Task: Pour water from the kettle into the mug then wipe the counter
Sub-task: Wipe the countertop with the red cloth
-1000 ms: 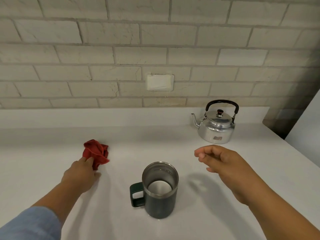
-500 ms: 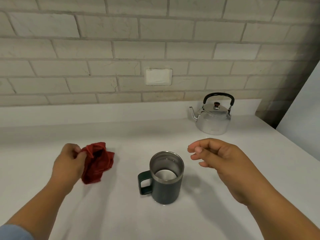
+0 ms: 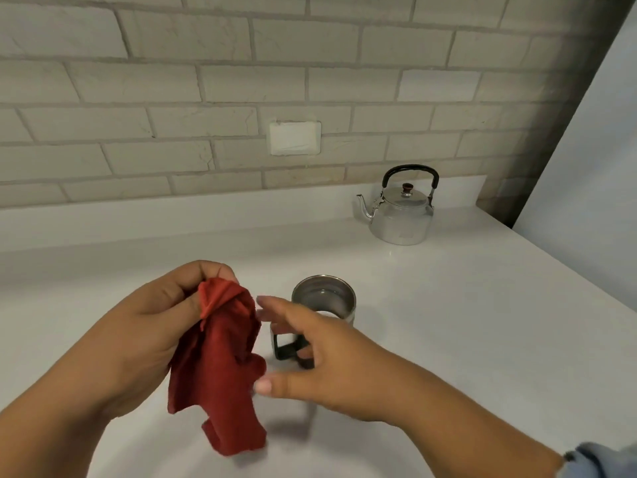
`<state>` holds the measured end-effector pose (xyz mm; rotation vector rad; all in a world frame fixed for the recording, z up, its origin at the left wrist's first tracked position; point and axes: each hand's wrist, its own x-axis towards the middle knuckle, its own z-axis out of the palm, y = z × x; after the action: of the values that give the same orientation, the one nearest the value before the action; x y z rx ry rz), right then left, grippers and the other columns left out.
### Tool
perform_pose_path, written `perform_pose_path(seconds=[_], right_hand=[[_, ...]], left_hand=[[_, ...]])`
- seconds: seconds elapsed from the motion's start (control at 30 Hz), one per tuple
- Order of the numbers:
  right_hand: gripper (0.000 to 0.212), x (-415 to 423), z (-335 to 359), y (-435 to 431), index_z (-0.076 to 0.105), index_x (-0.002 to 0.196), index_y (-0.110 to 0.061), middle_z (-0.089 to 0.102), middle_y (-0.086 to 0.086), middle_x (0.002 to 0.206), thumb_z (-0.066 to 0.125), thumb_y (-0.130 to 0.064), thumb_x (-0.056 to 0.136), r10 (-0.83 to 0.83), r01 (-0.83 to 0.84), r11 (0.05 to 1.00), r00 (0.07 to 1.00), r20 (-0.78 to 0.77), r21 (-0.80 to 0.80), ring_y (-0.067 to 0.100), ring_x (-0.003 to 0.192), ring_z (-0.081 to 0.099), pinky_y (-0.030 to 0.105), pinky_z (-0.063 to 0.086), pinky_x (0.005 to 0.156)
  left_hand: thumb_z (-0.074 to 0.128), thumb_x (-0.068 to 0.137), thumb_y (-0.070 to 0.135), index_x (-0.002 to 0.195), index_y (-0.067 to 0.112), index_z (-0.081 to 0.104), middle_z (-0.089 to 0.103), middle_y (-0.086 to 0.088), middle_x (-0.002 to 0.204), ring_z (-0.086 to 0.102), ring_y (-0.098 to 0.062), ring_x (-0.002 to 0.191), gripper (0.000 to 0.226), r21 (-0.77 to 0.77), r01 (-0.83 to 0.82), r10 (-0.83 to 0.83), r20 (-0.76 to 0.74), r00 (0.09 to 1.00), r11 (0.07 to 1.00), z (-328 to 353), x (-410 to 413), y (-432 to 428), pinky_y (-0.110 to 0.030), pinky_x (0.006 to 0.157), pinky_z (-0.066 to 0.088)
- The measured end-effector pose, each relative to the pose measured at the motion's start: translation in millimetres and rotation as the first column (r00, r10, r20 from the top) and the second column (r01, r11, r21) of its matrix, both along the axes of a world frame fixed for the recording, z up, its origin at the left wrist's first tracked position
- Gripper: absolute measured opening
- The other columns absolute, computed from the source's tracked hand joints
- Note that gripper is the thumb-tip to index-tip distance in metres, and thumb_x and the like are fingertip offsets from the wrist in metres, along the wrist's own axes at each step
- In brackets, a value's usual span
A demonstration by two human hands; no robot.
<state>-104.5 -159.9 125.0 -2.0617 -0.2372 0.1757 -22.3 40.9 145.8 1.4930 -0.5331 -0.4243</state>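
We see the left hand (image 3: 138, 339) raised above the counter (image 3: 482, 322), its fingers and thumb curled round the top of a red cloth (image 3: 220, 367). The rest of the cloth hangs loose and crumpled below the grip, clear of the counter top. The right hand (image 3: 331, 357) reaches in from the right with its fingers stretched out and spread, holding nothing. Its thumb and forefinger tips lie just beside the cloth's right edge, and we cannot tell whether they touch it.

Just beyond the right hand stands the mug (image 3: 324, 300), upright on the counter near the middle, with its dark handle turned to the near left and partly hidden by the fingers. We cannot tell what is inside it. The kettle (image 3: 400, 219) sits upright at the far right, close to the brick wall (image 3: 172, 98), well apart from the mug, spout to the left and black handle raised. A white plate (image 3: 294, 138) is set in the wall. A blue sleeve (image 3: 606, 460) shows at the near right corner.
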Motion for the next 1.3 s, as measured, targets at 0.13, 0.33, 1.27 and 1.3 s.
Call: perform_pose_path(seconds=[0.13,0.33,1.27,1.3], right_hand=[[0.026,-14,-8,-6,0.061,0.102,-0.034,0.047,-0.025,0.135,0.073,-0.034,0.078,-0.105,0.106,0.992,0.994,0.016,-0.069,-0.012,0.121,0.040,0.015,0.031,0.099],[0.064,-38,-7,-22,0.041,0.127,-0.054,0.054,-0.023,0.130,0.075,-0.031,0.077,-0.108,0.111,0.992,0.993,-0.036,0.069,-0.009,0.117,0.049,0.014,0.041,0.096],[0.015,-136,6,-316,0.066,0.101,-0.024,0.072,0.010,0.090,0.057,-0.019,0.090,-0.967,0.925,0.252,0.255,0.028,0.285,0.029,0.072,0.070,0.033,0.055,0.053],[0.015,-139,0,-341,0.067,0.098,-0.026,0.071,0.009,0.094,0.056,-0.021,0.090,-0.978,0.950,0.208,0.209,0.020,0.233,0.032,0.081,0.069,0.033,0.054,0.060]], left_hand=[[0.080,0.063,0.055,0.091,0.019,0.066,0.069,-0.006,0.076,0.067,-0.019,0.065,0.048,-0.110,0.093,-0.089,0.046,0.995,0.990,8,-4,-7,-0.028,0.058,0.056],[0.073,0.076,0.046,0.095,0.020,0.065,0.071,-0.001,0.079,0.067,-0.017,0.069,0.034,-0.141,0.304,-0.292,0.103,0.951,0.942,14,-9,-35,-0.026,0.065,0.055],[0.050,0.090,0.001,0.110,0.019,0.065,0.075,0.001,0.106,0.070,-0.012,0.097,0.030,0.235,0.269,-0.260,-0.067,0.963,0.934,-36,-59,-201,-0.031,0.082,0.051],[0.051,0.090,0.001,0.109,0.019,0.065,0.075,0.002,0.105,0.070,-0.011,0.097,0.030,0.246,0.256,-0.248,-0.063,0.967,0.935,-41,-56,-203,-0.030,0.080,0.051]])
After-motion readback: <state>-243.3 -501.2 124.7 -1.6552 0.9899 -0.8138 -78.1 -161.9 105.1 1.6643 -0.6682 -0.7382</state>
